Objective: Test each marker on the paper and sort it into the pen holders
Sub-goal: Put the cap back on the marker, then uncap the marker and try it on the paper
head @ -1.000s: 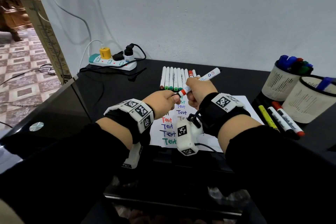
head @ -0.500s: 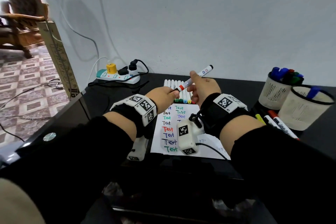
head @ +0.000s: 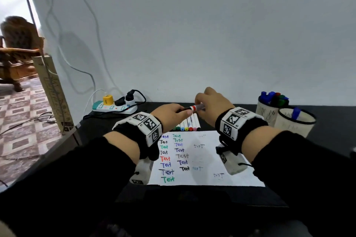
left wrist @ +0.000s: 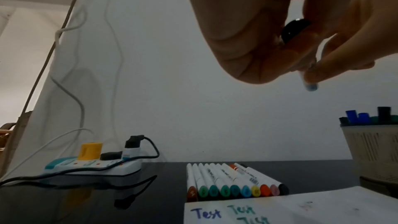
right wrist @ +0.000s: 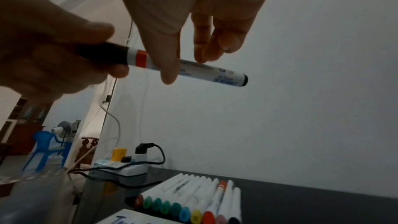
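White marker with red band and black cap [right wrist: 185, 65] lies level, left to right, above the paper sheet [head: 208, 159]; left hand [head: 171, 114] grips the cap, right hand [head: 213, 106] pinches the barrel.

Dim wrist views, wide-angle edge distortion

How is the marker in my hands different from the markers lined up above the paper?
The held marker is in the air, gripped by the left hand at its black cap and the right hand on the barrel; the row of markers lies flat on the black table. The held one looks thicker, with an orange-red band; the row's caps are mixed colours. All have white barrels.
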The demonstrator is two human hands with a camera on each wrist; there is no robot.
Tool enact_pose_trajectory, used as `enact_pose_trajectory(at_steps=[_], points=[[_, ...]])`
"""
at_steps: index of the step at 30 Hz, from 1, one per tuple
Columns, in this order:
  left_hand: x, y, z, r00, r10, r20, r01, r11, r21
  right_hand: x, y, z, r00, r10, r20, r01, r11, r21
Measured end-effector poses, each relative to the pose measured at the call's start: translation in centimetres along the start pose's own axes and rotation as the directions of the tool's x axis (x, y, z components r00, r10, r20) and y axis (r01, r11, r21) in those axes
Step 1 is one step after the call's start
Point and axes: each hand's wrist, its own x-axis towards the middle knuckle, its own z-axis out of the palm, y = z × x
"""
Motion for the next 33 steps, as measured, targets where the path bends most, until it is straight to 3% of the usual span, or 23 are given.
enact_pose_trajectory(at_steps=[3,6,8,12,16,19,23,30,33], points=[[0.8,1.1,0.6,0.999,0.023,0.046,-0.019,0.996,-0.086,-0.4,2.0,-0.6,0.995,0.099,-0.013,-0.098,0.995,0.010],[2.2,2.1,2.4,0.992,0.003,0.127,-0.008,0.999,0.035,-1.2,4.7,-1.4,0.964,0.259,-0.067,-0.248,0.958,0.142],[3.0,2.7,4.1,0.982,-0.030,0.187,-0.005,0.983,0.185,-1.9,6.3,-1.7,0.924,0.369,-0.099,-0.330,0.902,0.279],[4.5,4.6,8.3,0.937,-0.045,0.346,-0.072,0.945,0.319,-3.6,10.2,-1.9,0.853,0.489,-0.183,-0.340,0.787,0.515],[6.2,6.8,11.5,0.900,-0.030,0.434,-0.170,0.894,0.414,-5.4,14.1,-2.8,0.744,0.616,-0.257,-0.394,0.716,0.577],[7.5,7.6,13.3,0.875,-0.037,0.482,-0.211,0.868,0.449,-6.4,16.7,-3.2,0.700,0.671,-0.246,-0.481,0.697,0.532],[9.1,7.4,15.2,0.863,-0.067,0.501,-0.238,0.821,0.519,-7.2,18.6,-2.9,0.698,0.687,-0.203,-0.561,0.701,0.440],[10.2,6.3,17.4,0.854,-0.110,0.509,-0.248,0.774,0.582,-6.5,20.0,-2.2,0.747,0.637,-0.191,-0.586,0.766,0.262],[10.2,6.3,17.6,0.849,-0.108,0.517,-0.259,0.768,0.586,-6.4,20.5,-1.8,0.741,0.644,-0.191,-0.605,0.763,0.229]])
